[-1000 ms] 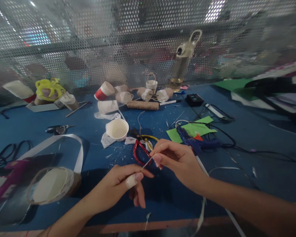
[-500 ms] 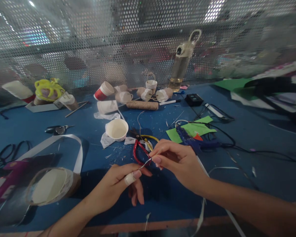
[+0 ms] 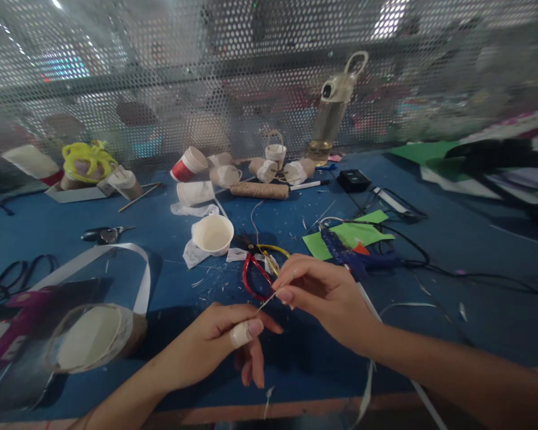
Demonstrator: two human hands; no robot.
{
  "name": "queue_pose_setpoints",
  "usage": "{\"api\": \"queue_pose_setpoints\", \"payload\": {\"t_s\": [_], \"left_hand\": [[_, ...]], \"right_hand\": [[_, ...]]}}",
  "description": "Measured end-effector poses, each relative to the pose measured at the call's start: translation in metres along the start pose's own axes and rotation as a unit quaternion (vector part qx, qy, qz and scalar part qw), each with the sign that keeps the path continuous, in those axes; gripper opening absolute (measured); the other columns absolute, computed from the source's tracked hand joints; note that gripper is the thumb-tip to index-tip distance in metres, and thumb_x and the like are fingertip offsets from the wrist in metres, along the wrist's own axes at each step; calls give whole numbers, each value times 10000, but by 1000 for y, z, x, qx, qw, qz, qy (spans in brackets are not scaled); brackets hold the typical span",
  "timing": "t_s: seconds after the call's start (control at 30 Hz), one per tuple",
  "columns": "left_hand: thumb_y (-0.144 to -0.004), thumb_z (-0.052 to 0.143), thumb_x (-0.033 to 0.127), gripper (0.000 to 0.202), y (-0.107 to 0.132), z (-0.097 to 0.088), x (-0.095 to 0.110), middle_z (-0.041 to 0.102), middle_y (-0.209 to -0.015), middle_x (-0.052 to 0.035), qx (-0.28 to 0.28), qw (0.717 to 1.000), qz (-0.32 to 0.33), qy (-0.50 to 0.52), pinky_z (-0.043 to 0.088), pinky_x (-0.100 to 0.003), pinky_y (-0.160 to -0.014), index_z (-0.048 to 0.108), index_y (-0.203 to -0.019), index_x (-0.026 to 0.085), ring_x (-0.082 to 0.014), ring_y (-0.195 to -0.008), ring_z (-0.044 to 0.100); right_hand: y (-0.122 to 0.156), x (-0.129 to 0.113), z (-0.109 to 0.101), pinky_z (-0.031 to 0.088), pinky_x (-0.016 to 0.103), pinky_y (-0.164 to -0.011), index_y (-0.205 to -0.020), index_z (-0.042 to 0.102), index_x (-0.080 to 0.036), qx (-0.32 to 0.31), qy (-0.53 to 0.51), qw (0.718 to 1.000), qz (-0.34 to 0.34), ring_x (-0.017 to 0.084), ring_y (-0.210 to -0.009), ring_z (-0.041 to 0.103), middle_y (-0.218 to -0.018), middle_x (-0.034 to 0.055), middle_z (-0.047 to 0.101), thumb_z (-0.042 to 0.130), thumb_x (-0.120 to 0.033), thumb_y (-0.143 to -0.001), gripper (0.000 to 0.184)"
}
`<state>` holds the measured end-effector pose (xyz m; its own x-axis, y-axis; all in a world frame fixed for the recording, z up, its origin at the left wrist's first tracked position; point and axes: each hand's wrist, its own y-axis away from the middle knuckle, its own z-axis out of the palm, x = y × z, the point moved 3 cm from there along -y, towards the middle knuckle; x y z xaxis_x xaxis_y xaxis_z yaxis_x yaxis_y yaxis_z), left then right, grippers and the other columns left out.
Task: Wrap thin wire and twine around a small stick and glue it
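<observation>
Your left hand (image 3: pixel 219 335) pinches the thin pale strand (image 3: pixel 266 301) between thumb and forefinger, your right hand (image 3: pixel 325 292) pinching it farther along, so light, even tension between them, clear of the red-and-yellow-handled scissors (image 3: pixel 251 257) just beyond, should best prevent slack.

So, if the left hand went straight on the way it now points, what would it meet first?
Most likely the right hand, close ahead, pinching the thin strand; depth between the hands is unclear, so the left hand might pass underneath.
</observation>
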<state>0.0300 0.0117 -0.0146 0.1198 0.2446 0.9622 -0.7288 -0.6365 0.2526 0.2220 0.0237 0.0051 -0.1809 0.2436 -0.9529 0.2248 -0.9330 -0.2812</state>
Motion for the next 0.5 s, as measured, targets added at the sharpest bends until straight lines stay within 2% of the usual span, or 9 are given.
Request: {"api": "queue_pose_setpoints", "payload": {"t_s": [0.13, 0.23, 0.37, 0.5], "left_hand": [[-997, 510, 432, 340, 0, -3, 2, 756, -674, -37, 74, 994, 36, -69, 506, -212, -551, 624, -1163, 159, -114, -524, 651], [-1000, 503, 418, 302, 0, -5, 2, 754, -690, -32, 119, 984, 59, -118, 515, -224, -558, 626, -1114, 168, -121, -533, 653], [-1020, 459, 408, 294, -1, -6, 1, 766, -729, -35, 124, 982, 62, -128, 509, -225, -547, 625, -1085, 173, -119, -527, 660], [-1032, 436, 402, 294, -1, -6, 1, 779, -736, -51, 99, 989, 50, -96, 485, -212, -517, 608, -1056, 165, -113, -492, 659]], "right_hand": [[-1, 2, 0, 471, 200, -572, -811, 734, -199, 12, 18, 1000, 17, 89, -669, 580, -786, -9, 652, 757, -208, -852, 48], [-2, 2, 0, 473, 208, -567, -788, 719, -189, 20, 28, 999, 31, 90, -642, 571, -765, -10, 645, 754, -227, -852, 82], [-2, 1, 1, 478, 218, -564, -794, 739, -189, 27, 50, 998, 25, 108, -661, 583, -772, 6, 660, 757, -231, -847, 70], [-1, 0, 1, 495, 229, -569, -800, 753, -208, 18, 41, 999, 9, 128, -696, 611, -806, 21, 695, 774, -233, -834, 47]]}}
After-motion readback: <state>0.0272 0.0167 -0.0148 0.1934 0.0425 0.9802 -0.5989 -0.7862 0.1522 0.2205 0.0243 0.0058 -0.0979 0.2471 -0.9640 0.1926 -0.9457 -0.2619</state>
